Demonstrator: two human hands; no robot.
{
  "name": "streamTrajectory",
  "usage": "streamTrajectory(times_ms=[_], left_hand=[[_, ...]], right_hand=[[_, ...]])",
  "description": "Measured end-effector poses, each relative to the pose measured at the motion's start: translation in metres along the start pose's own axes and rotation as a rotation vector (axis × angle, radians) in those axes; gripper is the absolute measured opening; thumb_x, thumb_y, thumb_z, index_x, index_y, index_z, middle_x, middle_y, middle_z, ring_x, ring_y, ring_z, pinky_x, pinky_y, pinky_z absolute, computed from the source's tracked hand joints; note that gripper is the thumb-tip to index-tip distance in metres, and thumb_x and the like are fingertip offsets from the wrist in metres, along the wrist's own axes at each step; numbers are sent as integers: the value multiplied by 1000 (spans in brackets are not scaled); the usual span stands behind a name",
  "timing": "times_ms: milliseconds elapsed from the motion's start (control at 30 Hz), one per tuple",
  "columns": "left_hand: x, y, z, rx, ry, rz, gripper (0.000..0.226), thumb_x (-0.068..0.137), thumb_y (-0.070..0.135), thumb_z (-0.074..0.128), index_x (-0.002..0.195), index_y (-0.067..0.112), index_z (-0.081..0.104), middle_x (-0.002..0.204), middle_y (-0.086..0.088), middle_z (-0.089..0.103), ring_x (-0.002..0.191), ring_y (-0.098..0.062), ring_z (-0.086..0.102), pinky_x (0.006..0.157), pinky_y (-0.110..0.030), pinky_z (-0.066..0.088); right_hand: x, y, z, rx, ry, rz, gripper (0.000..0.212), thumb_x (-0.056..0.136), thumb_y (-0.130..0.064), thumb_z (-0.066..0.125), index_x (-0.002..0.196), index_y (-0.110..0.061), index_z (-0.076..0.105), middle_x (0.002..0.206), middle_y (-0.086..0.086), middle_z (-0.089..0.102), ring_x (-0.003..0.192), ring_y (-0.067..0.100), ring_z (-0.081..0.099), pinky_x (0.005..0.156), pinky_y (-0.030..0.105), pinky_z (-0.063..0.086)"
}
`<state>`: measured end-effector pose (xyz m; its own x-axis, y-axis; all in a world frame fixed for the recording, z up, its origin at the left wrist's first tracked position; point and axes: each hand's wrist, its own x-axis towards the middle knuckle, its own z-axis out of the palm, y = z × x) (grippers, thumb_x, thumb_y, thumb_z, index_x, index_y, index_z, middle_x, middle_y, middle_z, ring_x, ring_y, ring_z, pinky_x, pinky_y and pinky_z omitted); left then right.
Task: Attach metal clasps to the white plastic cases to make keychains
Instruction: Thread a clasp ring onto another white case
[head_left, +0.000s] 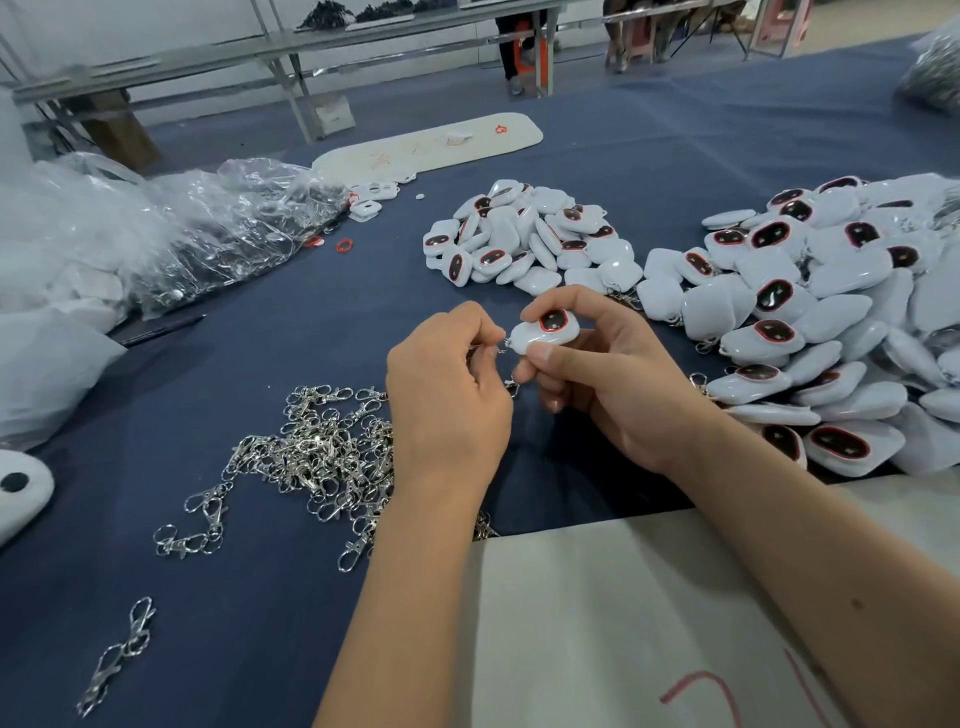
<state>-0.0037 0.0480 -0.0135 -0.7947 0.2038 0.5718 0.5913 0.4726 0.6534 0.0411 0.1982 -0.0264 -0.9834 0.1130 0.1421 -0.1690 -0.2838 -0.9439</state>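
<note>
My right hand (608, 379) pinches a white plastic case (545, 332) with a dark, red-rimmed window, holding it above the blue cloth. My left hand (447, 395) pinches a small metal clasp ring (500, 344) right at the case's left end; most of the clasp is hidden by my fingers. A tangled heap of silver clasps (322, 452) lies on the cloth under and left of my left wrist. One pile of white cases (530, 239) sits beyond my hands. A larger pile of cases (841, 322) spreads to the right, some with clasps showing at their edges.
Crumpled clear plastic bags (208, 234) lie at the left. A long white board (436, 143) lies at the back. A pale sheet (597, 623) covers the table's near edge under my forearms. Stray clasps (122, 649) lie at the near left. Metal benches (280, 57) stand behind.
</note>
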Motion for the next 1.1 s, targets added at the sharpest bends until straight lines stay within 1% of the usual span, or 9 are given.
streamTrajectory(times_ms=[167,267,333,400,467,533,667,867,1100], left_hand=[[1,-2,-1,83,-76,47,18,87,-3,63,84,13,70,80,-1,67,72,-26,58,66,-44,49],[0,-3,-2,62,-83,-7,19,87,-3,65,85,15,73,81,4,70,75,-20,63,70,-39,53],[0,-1,1,-143,-19,-204,18,89,-1,69,87,16,75,80,5,72,75,-14,67,72,-29,55],[1,1,3,-492,35,-484,14,91,1,71,90,14,76,77,-1,73,72,-15,67,71,-29,54],[3,3,3,-800,-7,-679,12,94,0,67,95,10,75,75,-4,70,70,-12,63,69,-26,52],[4,3,1,-970,-105,-755,14,97,0,62,100,7,73,79,-5,70,72,-12,63,67,-23,50],[3,6,-2,-1035,-188,-729,15,97,0,61,110,1,69,81,-9,71,75,-17,64,68,-23,50],[1,11,-2,-979,-70,-613,11,91,-3,68,94,8,71,70,-6,71,68,-14,66,70,-24,54],[3,8,3,-798,57,-412,18,88,-8,69,85,10,73,64,4,65,60,-7,58,61,-19,48]], right_hand=[[0,3,0,-61,-15,-37,21,89,-4,67,107,-14,63,79,18,69,61,19,54,58,28,50],[0,5,1,-127,-21,-67,21,91,-4,66,108,-15,62,80,16,70,64,19,57,61,30,51],[1,5,1,-111,-35,-73,22,92,-3,65,111,-15,62,83,14,71,66,18,57,63,30,52],[1,3,0,-59,-68,-64,24,94,-3,63,112,-18,60,86,15,69,67,17,55,64,29,52],[1,1,-1,-8,-108,-54,26,96,-1,60,114,-20,59,88,17,66,68,19,52,64,30,51],[1,0,-2,35,-131,-46,28,96,0,59,114,-21,59,90,18,62,68,20,51,63,31,49],[3,-2,-3,104,-131,-35,31,94,-1,59,118,-21,57,88,15,59,68,21,47,61,31,46],[2,0,-2,56,-132,-37,45,95,-3,58,136,-22,59,86,11,63,65,19,51,61,30,49],[2,-1,-1,28,-125,-18,42,93,-3,60,131,-20,63,86,13,66,64,18,52,61,29,49]])
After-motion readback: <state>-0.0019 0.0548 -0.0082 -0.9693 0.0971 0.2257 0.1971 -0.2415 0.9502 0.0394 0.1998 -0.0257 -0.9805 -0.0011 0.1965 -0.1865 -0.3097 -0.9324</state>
